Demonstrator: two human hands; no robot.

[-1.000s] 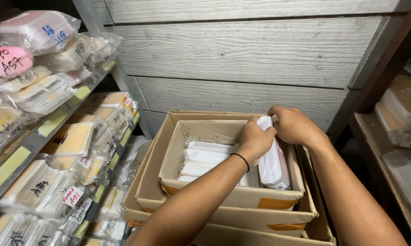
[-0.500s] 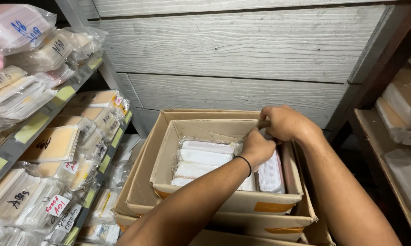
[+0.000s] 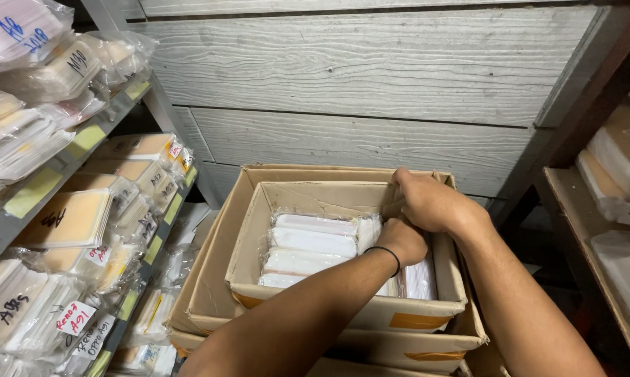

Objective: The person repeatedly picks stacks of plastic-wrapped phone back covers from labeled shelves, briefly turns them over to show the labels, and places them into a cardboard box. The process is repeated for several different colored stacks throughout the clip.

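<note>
An open cardboard box (image 3: 343, 318) sits nested in a larger cardboard box (image 3: 210, 279). Flat white packets in clear wrap (image 3: 308, 244) lie stacked in its left part. One white packet (image 3: 419, 279) stands on edge along the right side. My left hand (image 3: 402, 241), with a black band at the wrist, is curled on that packet's top end. My right hand (image 3: 430, 202) lies just behind it at the box's far right corner, fingers folded down over the same packet. The fingertips of both hands are hidden.
Metal shelves on the left (image 3: 84, 143) hold several bagged flat packets with handwritten labels. A wooden shelf on the right (image 3: 580, 209) carries more wrapped bundles (image 3: 622, 160). A grey plank wall (image 3: 371, 77) stands behind the boxes.
The upright white packet has gone down from above the rim into the right side of the box. Both hands followed it down and toward the far corner.
</note>
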